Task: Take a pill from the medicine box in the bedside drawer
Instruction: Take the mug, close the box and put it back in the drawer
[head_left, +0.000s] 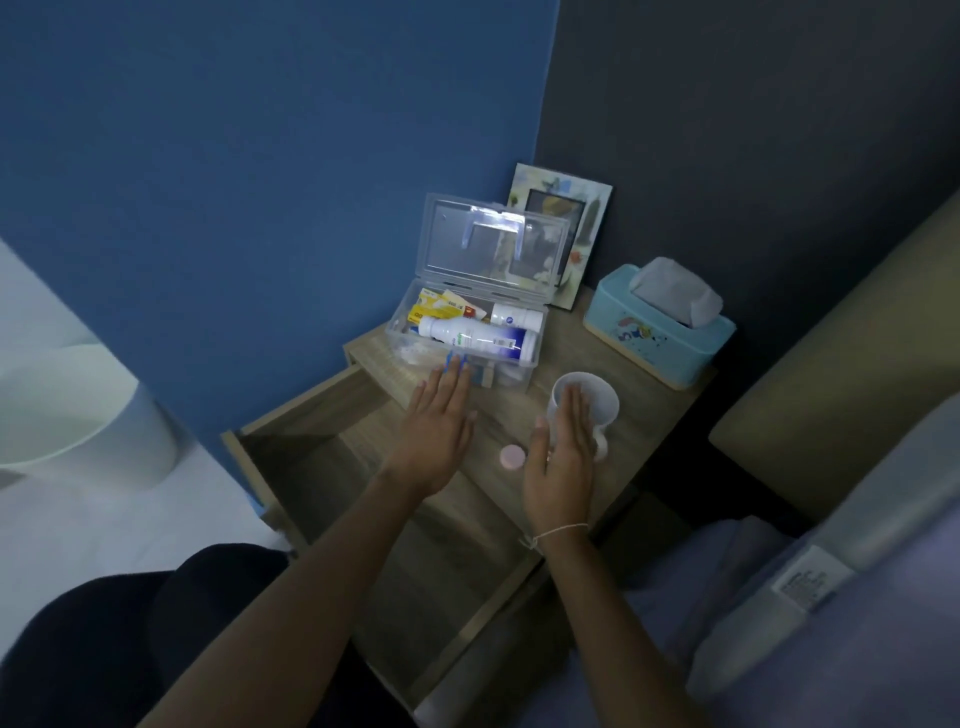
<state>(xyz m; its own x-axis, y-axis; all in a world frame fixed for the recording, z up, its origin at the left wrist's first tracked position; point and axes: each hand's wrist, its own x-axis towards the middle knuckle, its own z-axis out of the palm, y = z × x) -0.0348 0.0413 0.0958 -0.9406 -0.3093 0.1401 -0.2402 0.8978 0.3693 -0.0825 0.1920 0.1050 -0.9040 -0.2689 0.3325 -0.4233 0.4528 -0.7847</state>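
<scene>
A clear plastic medicine box (535, 343) stands on the bedside table with its lid (493, 244) propped open. Inside lie white bottles (475, 335) and yellow packets (434, 306). My left hand (436, 421) hovers flat, fingers spread, just in front of the box, its fingertips near the box's front wall. My right hand (563, 457) is flat and open beside a white mug (592, 400), partly covering it. A small pink round piece (513, 456), possibly a cap or a tablet, lies on the tabletop between the two hands. The drawer (322, 467) below is pulled out.
A blue tissue box (657, 338) sits at the table's right rear and a picture frame (563, 208) leans against the wall behind the medicine box. The bed and pillow (831, 597) are to the right. A white stool-like object (88, 415) stands left.
</scene>
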